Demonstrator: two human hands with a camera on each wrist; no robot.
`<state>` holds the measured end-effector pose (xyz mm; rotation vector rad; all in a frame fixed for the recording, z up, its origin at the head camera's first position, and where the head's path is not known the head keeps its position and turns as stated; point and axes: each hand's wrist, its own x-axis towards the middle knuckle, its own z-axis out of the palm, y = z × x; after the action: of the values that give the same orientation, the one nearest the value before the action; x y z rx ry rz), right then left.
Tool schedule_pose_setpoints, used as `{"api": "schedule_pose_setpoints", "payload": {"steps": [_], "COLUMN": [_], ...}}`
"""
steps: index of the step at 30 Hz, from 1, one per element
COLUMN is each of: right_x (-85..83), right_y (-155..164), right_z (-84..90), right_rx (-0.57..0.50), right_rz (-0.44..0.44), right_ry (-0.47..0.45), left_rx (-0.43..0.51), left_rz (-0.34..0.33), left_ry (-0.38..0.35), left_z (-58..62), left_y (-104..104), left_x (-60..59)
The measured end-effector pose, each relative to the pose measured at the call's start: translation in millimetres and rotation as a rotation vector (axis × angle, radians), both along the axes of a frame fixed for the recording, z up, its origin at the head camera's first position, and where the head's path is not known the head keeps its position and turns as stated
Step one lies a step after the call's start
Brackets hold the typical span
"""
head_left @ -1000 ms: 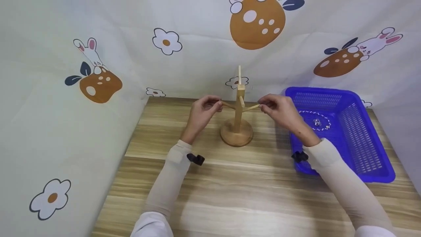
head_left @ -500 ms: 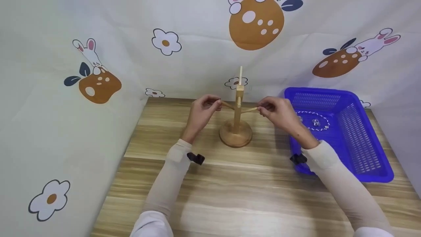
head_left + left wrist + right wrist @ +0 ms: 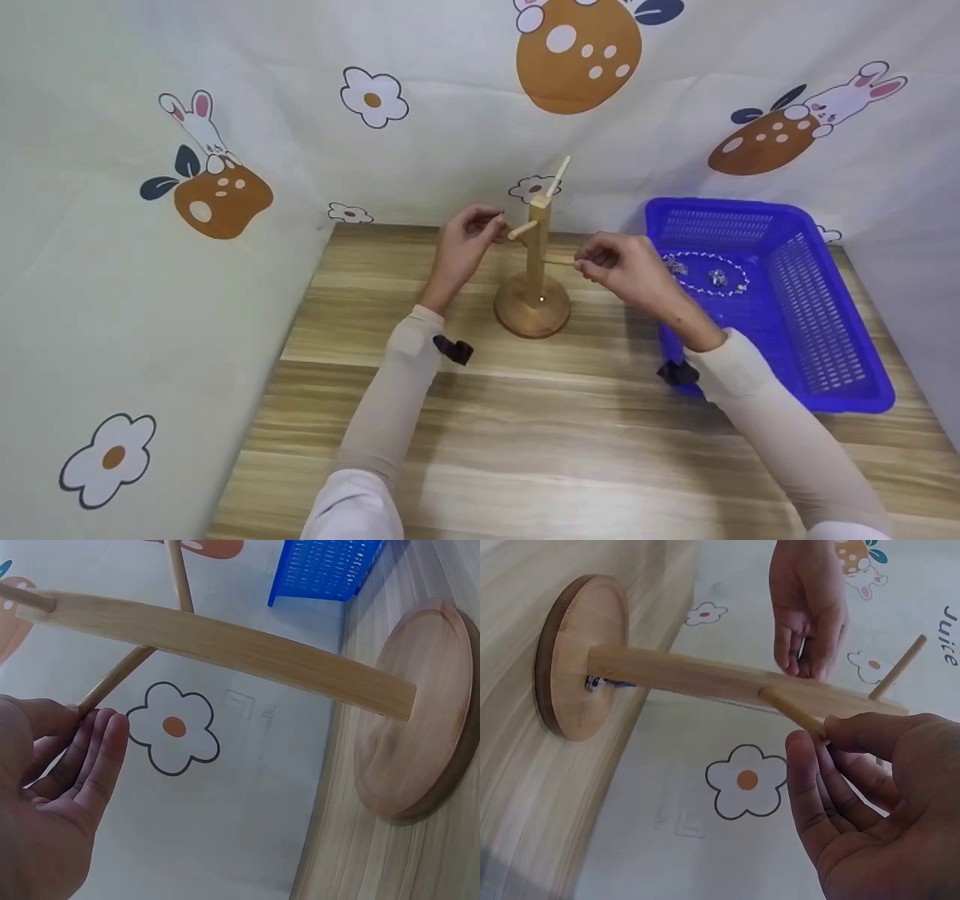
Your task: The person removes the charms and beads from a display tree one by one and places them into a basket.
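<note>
The left hand (image 3: pixel 459 247) is seen with its fingertips (image 3: pixel 101 736) loosely curled about the end of one slanted peg (image 3: pixel 112 682) of the wooden stand (image 3: pixel 534 259); whether the peg is truly pinched or only touched cannot be told. The right hand (image 3: pixel 624 268) is closed lightly on the tip of the opposite peg (image 3: pixel 793 709), thumb above and fingers (image 3: pixel 810 780) below, as the right wrist view shows. The stand is set upright near the back middle of the worktop (image 3: pixel 525 420), its round base (image 3: pixel 531 306) flat on the wood, with a third peg (image 3: pixel 559 175) pointing up and away at the top of the post. Judged from this, the pegs are best handled at their tips with equal, gentle pressure from both sides, so that the post is not levered over and the base is kept seated; a twist applied by one hand alone would likely tip the stand. Both forearms, in pale sleeves, are stretched forward and converge on the post, wrists raised above the worktop, palms turned inward. To the right, just beside the right forearm, a blue basket (image 3: pixel 825 330) is placed, with a beaded chain (image 3: pixel 705 279) lying in it. A printed cloth backdrop (image 3: pixel 225 150) is hung behind and at the sides.
</note>
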<state>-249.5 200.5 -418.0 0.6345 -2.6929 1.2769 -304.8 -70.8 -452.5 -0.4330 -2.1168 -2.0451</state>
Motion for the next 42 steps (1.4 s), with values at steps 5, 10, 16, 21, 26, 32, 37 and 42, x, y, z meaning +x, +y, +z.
{"api": "schedule_pose_setpoints", "payload": {"steps": [5,10,16,21,26,32,37,42], "right_x": [6.9,12.6,16.7,18.0,18.2,14.5,5.5,-7.5], "right_y": [-7.7,-16.8,-26.8,-31.7,-31.1,-26.2,-24.4,-26.3], "right_z": [-0.3,-0.4,-1.9,-2.3,-0.4,8.9,20.7,29.2], "right_rx": [0.012,0.013,-0.005,-0.024,-0.012,-0.034,-0.088,-0.153], "right_rz": [0.042,0.069,0.096,0.101,0.089,0.028,-0.038,-0.093], "right_ry": [0.037,0.057,0.050,0.055,0.032,0.037,0.061,0.049], "left_rx": [-0.043,-0.039,-0.074,-0.080,-0.101,-0.080,-0.007,0.023], "left_rz": [0.035,0.006,-0.025,-0.079,-0.096,-0.048,-0.030,-0.056], "left_ry": [-0.005,-0.017,-0.034,-0.040,-0.014,0.020,0.060,0.122], "left_z": [1.2,3.4,5.2,6.0,4.7,9.4,22.6,33.4], "left_y": [7.2,15.9,24.1,26.0,20.8,7.9,-4.3,-11.2], "left_x": [-7.2,-12.0,-12.6,-10.6,-8.2,-3.2,7.0,16.5]}}
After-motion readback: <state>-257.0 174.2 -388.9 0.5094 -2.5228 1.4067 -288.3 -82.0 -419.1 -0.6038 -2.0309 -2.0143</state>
